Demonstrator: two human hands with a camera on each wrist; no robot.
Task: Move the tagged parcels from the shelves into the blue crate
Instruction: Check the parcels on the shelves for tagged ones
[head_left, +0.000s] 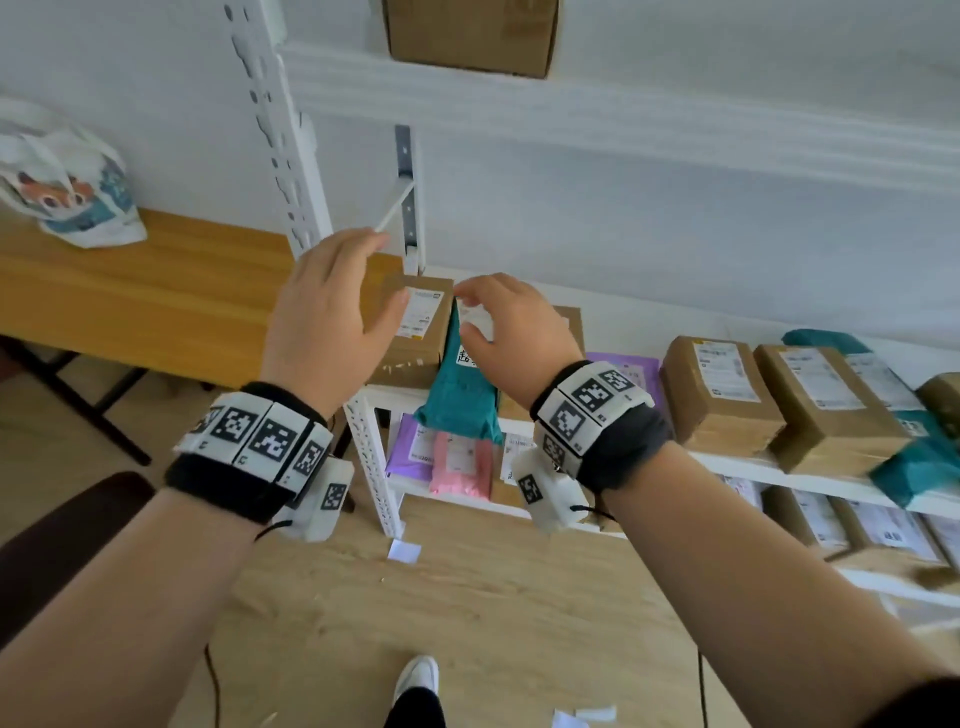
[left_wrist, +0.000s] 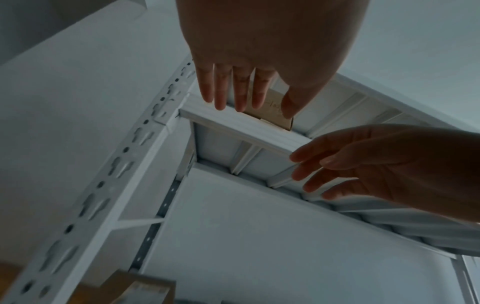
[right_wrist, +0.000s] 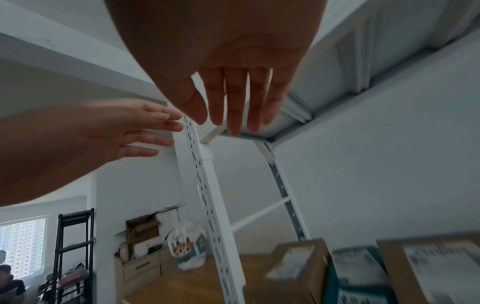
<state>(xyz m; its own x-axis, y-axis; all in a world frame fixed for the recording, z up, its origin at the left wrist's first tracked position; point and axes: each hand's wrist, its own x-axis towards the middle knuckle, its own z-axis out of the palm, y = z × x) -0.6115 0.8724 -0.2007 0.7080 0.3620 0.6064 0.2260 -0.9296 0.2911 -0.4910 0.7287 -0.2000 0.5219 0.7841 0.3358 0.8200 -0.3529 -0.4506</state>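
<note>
The cardboard parcel (head_left: 470, 36) overhangs the upper shelf's front edge (head_left: 571, 98). Left hand (head_left: 324, 306) and right hand (head_left: 511, 332) reach up, each grip spread and empty. Tugged unevenly, it could tip onto the boxes (head_left: 727, 395) below.

We are seeing a shelf rack (head_left: 291, 171) looking like white painted metal, smooth, with punched slots. The boxes (head_left: 722, 400) are looking like matt brown cardboard with white paper labels. A teal mailer bag (head_left: 460, 395) is showing as crinkled plastic, slightly glossy. The table (head_left: 130, 291) is reading as smooth wood grain. The floor (head_left: 467, 597) is looking like pale wood laminate. The wristbands (head_left: 228, 478) are looking like dark cloth.
</note>
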